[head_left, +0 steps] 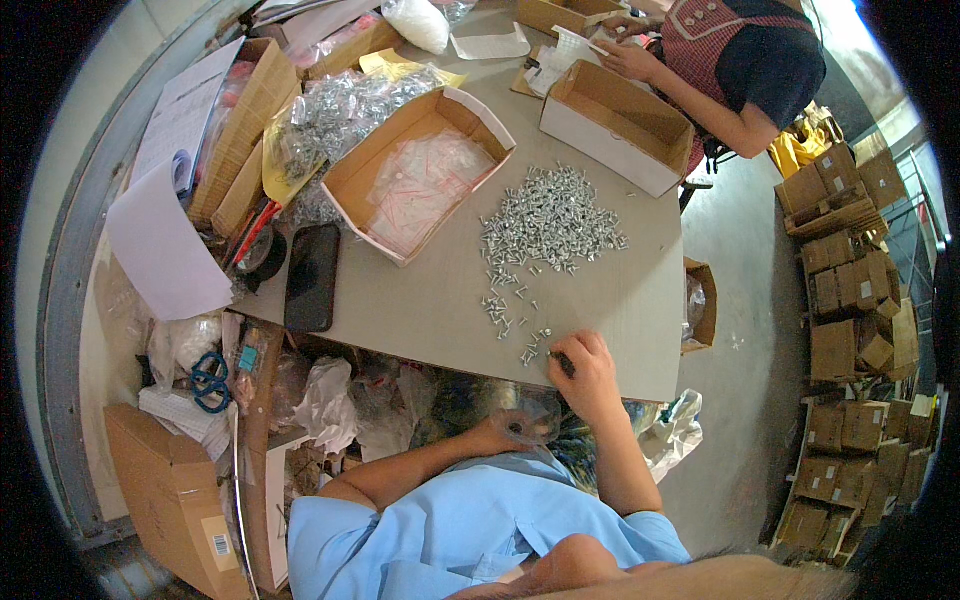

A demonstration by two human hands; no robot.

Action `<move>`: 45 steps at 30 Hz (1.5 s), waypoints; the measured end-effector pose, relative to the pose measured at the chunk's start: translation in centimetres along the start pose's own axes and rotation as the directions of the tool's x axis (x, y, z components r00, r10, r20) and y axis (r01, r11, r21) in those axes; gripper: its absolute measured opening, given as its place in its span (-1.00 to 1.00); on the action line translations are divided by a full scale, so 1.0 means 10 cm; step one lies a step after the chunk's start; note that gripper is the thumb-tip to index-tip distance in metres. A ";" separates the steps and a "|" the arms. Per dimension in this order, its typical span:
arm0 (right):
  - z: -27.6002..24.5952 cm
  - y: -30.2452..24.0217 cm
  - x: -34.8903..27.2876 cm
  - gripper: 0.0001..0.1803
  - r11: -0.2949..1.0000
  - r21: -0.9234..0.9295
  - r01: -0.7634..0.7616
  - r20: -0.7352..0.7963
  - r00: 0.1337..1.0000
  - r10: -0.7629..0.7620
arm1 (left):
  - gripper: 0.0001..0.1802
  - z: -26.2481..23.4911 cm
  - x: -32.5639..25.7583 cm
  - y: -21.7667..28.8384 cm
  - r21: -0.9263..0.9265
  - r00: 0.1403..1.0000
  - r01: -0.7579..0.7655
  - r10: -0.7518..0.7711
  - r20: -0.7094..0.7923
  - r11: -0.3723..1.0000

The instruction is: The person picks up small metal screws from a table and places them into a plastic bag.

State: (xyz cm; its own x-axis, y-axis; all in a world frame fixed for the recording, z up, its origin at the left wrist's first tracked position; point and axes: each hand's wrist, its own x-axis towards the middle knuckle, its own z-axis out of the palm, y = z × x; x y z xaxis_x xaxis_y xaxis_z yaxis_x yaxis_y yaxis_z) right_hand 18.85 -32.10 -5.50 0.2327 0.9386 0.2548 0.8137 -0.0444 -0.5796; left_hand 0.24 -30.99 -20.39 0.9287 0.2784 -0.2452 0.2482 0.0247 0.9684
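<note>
The right hand (588, 374) is curled at the near edge of the grey counter (635, 310) (whether it grips anything, I cannot tell). Just ahead of it, silver screws (550, 220) trail into a pile, long axes pointing every which way. The left hand (505, 433), lower left, grips a clear bag (540, 421). Cartons (845, 290) are stacked far right

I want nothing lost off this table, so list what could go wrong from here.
1. Some loose silvery fasteners lie near the table's near edge, beside the right hand; a careless sweep might push them off.
2. The left hand holds a clear plastic bag beyond that edge, so pieces moved toward it could miss and fall.
3. The dark phone also lies close to the edge and might get knocked off.
</note>
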 end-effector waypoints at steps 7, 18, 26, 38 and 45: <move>-0.18 -0.06 0.00 -0.82 0.974 0.215 -0.077 0.326 0.945 0.002 | -0.52 0.03 -0.01 -0.11 -0.033 0.999 -0.036 0.035 -0.011 0.999; -0.07 0.10 0.34 -0.73 0.965 0.173 0.199 0.254 0.937 -0.239 | -0.51 -0.03 -0.07 0.24 0.094 0.995 0.080 -0.074 -0.074 0.992; -0.12 -0.04 0.14 -0.77 0.991 0.082 0.103 0.149 0.982 -0.114 | -0.48 0.02 -0.01 0.02 0.104 1.000 0.010 -0.008 -0.019 0.995; -0.14 -0.10 -0.06 -0.81 0.997 0.072 -0.007 0.240 0.971 -0.011 | -0.54 0.01 -0.03 0.05 0.072 0.999 -0.011 0.014 -0.040 0.997; 0.02 -0.30 0.15 -0.77 0.988 0.100 -0.119 0.167 0.981 0.101 | -0.56 -0.02 -0.06 0.24 -0.058 0.996 0.063 -0.067 -0.063 0.996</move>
State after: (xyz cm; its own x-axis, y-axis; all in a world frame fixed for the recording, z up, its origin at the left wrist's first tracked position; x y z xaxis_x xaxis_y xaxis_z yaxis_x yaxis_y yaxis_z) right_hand 16.65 -30.54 -3.49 0.2215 0.9732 0.0625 0.7229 -0.1208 -0.6803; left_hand 0.21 -30.91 -17.89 0.8907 0.3365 -0.3056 0.2898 0.0976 0.9521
